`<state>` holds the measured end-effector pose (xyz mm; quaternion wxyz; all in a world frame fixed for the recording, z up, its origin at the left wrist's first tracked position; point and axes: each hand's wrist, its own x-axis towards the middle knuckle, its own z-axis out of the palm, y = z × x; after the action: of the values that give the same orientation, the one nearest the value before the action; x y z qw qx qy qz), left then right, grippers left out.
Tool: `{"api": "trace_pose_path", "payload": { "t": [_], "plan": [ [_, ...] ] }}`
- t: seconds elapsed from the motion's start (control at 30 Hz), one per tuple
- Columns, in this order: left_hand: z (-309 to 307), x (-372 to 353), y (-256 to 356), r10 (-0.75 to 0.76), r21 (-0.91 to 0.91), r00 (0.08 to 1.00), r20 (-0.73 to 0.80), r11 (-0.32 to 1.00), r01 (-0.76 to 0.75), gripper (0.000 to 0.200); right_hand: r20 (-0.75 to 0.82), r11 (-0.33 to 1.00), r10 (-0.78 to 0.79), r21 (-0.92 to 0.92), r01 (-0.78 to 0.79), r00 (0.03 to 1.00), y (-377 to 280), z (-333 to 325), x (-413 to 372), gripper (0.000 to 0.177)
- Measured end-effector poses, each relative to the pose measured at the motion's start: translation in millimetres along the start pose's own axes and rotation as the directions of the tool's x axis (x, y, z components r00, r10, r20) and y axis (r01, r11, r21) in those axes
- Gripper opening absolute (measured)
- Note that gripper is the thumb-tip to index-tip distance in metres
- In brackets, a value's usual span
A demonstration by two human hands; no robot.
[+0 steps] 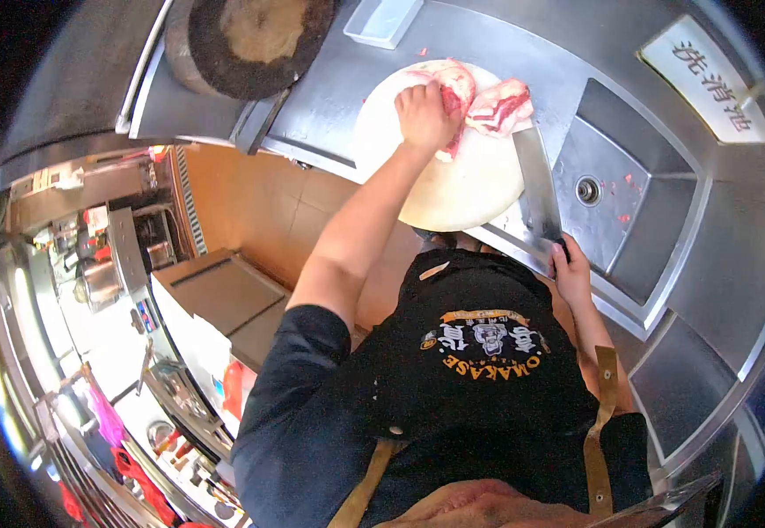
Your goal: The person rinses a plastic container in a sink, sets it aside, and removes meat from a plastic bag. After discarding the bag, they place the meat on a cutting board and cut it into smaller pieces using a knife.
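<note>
A white round cutting board (475,189) lies on the steel counter with two pieces of raw meat on it. My left hand (426,114) reaches over the board, fingers curled on the left piece of meat (458,84), covering part of it. Beside that, to the right, sits another piece of fatty red meat (501,107), with no hand on it. In my right hand (571,271) is the handle of a broad-bladed knife (536,176). Its blade points away from me along the board's right edge, its far end close to the right piece of meat.
A steel sink (598,224) with red scraps is to the right. Behind it stands a white sign (706,79). A white plastic tray (383,19) and a thick round wooden block (259,40) are at the back and left. Kitchen equipment fills the far left.
</note>
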<state>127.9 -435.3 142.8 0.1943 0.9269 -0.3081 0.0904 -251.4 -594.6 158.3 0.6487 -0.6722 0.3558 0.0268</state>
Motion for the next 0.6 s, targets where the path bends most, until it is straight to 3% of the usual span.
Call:
{"api": "trace_pose_path", "payload": {
  "t": [0.03,0.13,0.2,0.23,0.27,0.33,0.4,0.43,0.47,0.5,0.53,0.57,0.6],
  "plan": [
    [0.9,24.3,1.9,0.086,0.079,0.972,0.220,0.991,-0.105,0.060,-0.022,0.999,0.021,0.026,-0.021,1.000,2.2,1.4,-5.8,0.037],
    [12.7,54.0,27.1,0.107,0.405,0.847,0.521,0.842,-0.356,0.069,-0.078,0.999,0.021,0.044,-0.018,0.997,10.1,6.0,-21.8,0.037],
    [24.0,64.2,32.5,0.048,0.384,0.781,0.623,0.851,-0.359,0.072,-0.098,0.999,-0.029,0.034,0.032,0.995,12.8,13.5,-28.7,0.037],
    [18.7,69.2,37.8,0.020,0.402,0.738,0.674,0.829,-0.389,0.073,-0.058,0.999,0.050,0.013,-0.049,0.997,5.8,12.2,-32.2,0.037],
    [11.7,71.3,41.4,-0.019,0.422,0.693,0.721,0.805,-0.417,0.074,-0.053,0.996,0.007,-0.085,-0.012,0.999,10.2,13.1,-33.3,0.039],
    [-5.0,77.2,44.3,0.038,0.350,0.710,0.704,0.850,-0.392,0.068,-0.017,0.955,-0.090,-0.284,0.082,0.996,13.0,11.3,-29.4,0.041],
    [-19.3,93.6,32.5,0.116,0.178,0.712,0.692,0.929,-0.324,0.064,0.108,0.938,-0.092,-0.324,0.123,0.990,-0.7,6.1,-26.5,0.043],
    [-0.1,105.7,10.1,0.022,0.174,0.763,0.646,0.969,-0.176,0.056,0.168,0.908,-0.063,-0.399,0.127,0.984,-16.0,2.3,-24.7,0.043],
    [-8.9,114.1,0.8,-0.022,-0.019,0.738,0.675,0.999,0.047,0.054,0.226,0.871,-0.029,-0.472,0.135,0.974,-24.5,2.8,-21.5,0.043],
    [-23.5,122.0,-8.2,-0.058,-0.201,0.702,0.709,0.939,0.280,0.051,0.260,0.868,-0.053,-0.466,0.174,0.964,-26.6,7.1,-17.5,0.042],
    [-21.3,125.9,-30.1,-0.043,-0.399,0.679,0.733,0.781,0.480,0.049,0.298,0.862,-0.078,-0.460,0.214,0.952,-29.3,11.6,-12.3,0.042],
    [-19.2,129.6,-51.9,-0.027,-0.540,0.655,0.755,0.541,0.645,0.046,0.334,0.852,-0.102,-0.456,0.256,0.937,-33.4,16.0,-6.6,0.042],
    [-18.5,122.6,-62.1,0.015,-0.614,0.649,0.760,0.344,0.710,0.047,0.349,0.854,-0.086,-0.457,0.249,0.933,-42.1,23.4,-2.1,0.042]
  ]
}}
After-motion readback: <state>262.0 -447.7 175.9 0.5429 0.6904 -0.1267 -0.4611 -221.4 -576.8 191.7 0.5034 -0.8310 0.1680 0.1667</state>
